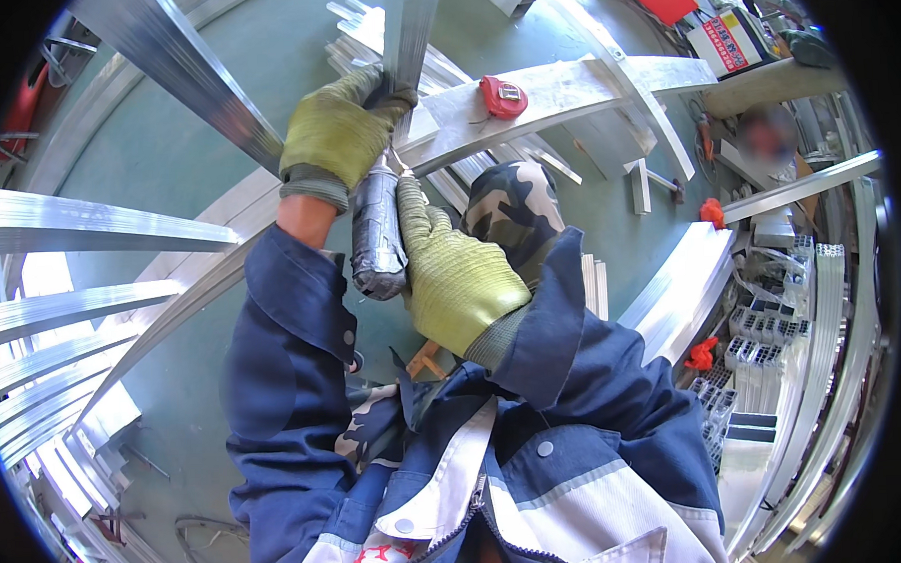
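Observation:
Both my hands wear yellow-green gloves with knitted cuffs. My left hand (pixel 334 137) closes its fingers round the lower end of an upright aluminium profile (pixel 411 35). Just below and to the right, my right hand (pixel 460 271) grips a dark, tape-wrapped cylindrical tool (pixel 378 239), its tip near the profile's end; the tip's exact contact is hidden by my left fingers. A pale aluminium beam (pixel 573 92) runs off to the right from the profile's end, with a red tape measure (pixel 505 98) lying on it.
Long aluminium profiles (pixel 101 226) jut in from the left. A crossbar (pixel 622 72) slants over the beam. Stacked profiles (pixel 771 370) and red cloth scraps (pixel 702 353) lie at right. A white and red box (pixel 728 41) stands far right; another person (pixel 766 141) is near it.

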Motion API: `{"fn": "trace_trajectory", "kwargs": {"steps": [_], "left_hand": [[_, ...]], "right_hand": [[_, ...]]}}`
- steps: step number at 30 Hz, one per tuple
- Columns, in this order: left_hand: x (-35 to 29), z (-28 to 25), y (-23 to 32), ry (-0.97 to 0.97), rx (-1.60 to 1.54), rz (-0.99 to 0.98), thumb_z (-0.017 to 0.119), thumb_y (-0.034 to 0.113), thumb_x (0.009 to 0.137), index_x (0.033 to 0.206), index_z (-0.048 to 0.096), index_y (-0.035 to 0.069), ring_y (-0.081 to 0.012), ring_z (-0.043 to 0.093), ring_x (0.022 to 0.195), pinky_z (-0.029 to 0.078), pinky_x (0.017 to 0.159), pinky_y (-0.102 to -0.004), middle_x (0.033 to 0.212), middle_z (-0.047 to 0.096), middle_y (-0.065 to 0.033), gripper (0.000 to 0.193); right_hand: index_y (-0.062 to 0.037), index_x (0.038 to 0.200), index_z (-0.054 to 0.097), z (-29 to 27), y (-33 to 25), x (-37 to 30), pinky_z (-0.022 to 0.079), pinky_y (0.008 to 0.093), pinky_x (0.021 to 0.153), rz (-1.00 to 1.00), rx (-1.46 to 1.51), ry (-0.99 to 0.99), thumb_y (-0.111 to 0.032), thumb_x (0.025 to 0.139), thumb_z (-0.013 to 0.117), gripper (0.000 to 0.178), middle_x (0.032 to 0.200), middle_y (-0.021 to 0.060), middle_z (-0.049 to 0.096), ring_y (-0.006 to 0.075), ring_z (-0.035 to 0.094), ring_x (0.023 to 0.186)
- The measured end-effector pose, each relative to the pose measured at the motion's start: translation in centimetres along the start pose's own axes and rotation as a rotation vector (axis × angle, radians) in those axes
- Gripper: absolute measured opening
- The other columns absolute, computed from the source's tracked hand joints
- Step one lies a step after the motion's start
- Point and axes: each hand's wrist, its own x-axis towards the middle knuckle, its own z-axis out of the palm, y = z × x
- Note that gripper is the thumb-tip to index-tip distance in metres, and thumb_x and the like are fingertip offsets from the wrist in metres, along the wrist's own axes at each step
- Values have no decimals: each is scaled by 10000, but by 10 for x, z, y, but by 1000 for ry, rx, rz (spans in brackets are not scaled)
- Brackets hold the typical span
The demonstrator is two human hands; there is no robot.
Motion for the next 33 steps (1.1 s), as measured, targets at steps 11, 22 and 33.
{"fn": "trace_trajectory", "kwargs": {"steps": [11, 22, 33], "left_hand": [[-2, -4, 2, 23, 17, -21, 780, 314, 888, 1195, 744, 72, -293, 737, 1007, 548, 908, -363, 1096, 761, -159, 392], [-8, -8, 14, 3, 11, -20, 773, 307, 885, 1223, 731, 70, -275, 739, 1032, 550, 932, -352, 1105, 766, -142, 414], [-6, -7, 13, 3, 66, -22, 748, 418, 872, 1219, 735, 103, -317, 730, 1029, 552, 910, -389, 1103, 761, -141, 468]], "right_hand": [[77, 1579, 166, 9, 2, 4, 587, 494, 776, 18, -52, 35, -161, 876, 641, 881, 1227, 319, 597, 422, 712, 965], [55, 1590, 156, 7, 3, 2, 588, 492, 809, 40, -42, 4, -173, 877, 650, 897, 1268, 325, 578, 422, 711, 994], [32, 1591, 173, 9, 6, -6, 590, 518, 800, 42, -9, 28, -163, 871, 645, 882, 1197, 339, 617, 442, 715, 963]]}}
